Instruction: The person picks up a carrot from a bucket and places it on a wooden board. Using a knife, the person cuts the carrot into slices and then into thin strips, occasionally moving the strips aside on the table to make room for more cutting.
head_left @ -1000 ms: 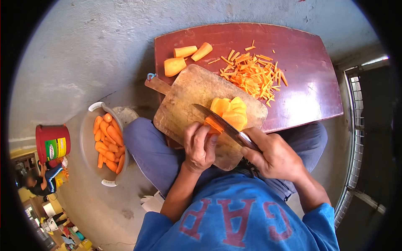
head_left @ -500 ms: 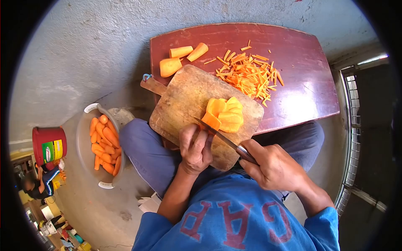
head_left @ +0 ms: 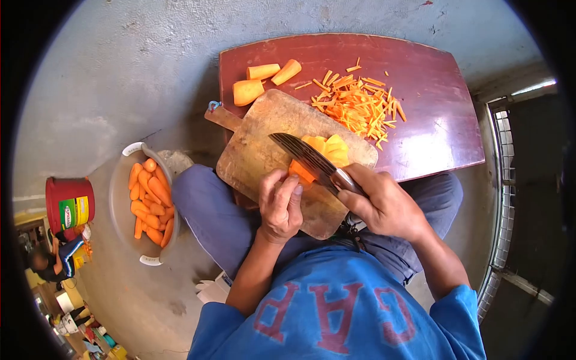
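My right hand (head_left: 384,201) is wrapped round the handle of a kitchen knife (head_left: 305,155). Its broad dark blade is tilted over the cutting board, partly covering a fan of carrot slices (head_left: 337,151). My left hand (head_left: 281,207) has bent fingers, with the fingertips against a small stack of carrot slices (head_left: 301,172) just beside the blade. Under both hands lies a worn wooden cutting board (head_left: 255,141), reaching from my lap onto the table edge. Behind the board is a heap of carrot sticks (head_left: 360,108).
Three peeled carrot chunks (head_left: 248,92) lie on the red table (head_left: 420,66), left of the sticks. On the floor to the left stands a basin (head_left: 118,198) of whole carrots (head_left: 157,192). Beyond it are a red bucket (head_left: 54,204) and another person (head_left: 57,264).
The knife has risen and turned, so its blade side faces up and hides part of the slices. My left hand has shifted slightly, fingers raised beside the small stack.
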`<state>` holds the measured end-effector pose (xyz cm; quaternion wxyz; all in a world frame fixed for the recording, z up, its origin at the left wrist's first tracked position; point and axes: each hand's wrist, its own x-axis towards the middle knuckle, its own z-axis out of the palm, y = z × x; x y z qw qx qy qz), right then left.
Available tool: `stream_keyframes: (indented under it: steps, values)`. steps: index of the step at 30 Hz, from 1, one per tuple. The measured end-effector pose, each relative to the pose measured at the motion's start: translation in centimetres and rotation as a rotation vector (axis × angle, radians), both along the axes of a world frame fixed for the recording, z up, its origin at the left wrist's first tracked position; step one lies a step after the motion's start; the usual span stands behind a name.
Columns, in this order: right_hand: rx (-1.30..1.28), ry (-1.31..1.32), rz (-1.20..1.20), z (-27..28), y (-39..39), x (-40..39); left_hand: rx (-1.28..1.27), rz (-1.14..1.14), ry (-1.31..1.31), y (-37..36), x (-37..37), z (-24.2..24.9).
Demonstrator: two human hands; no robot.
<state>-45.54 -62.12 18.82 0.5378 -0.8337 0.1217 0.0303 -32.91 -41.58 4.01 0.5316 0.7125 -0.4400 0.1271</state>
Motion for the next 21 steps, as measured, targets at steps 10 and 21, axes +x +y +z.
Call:
stream_keyframes:
  steps: [10, 21]
  values:
    - [-0.067, 0.071, 0.052, 2.5, 1.4, -2.4, 0.001, 0.004, -0.035, -0.2, 0.2, 0.5]
    - [-0.198, 0.040, 0.104, -3.6, 2.4, 0.6, -0.030, 0.001, -0.037, -0.8, 0.1, 0.5]
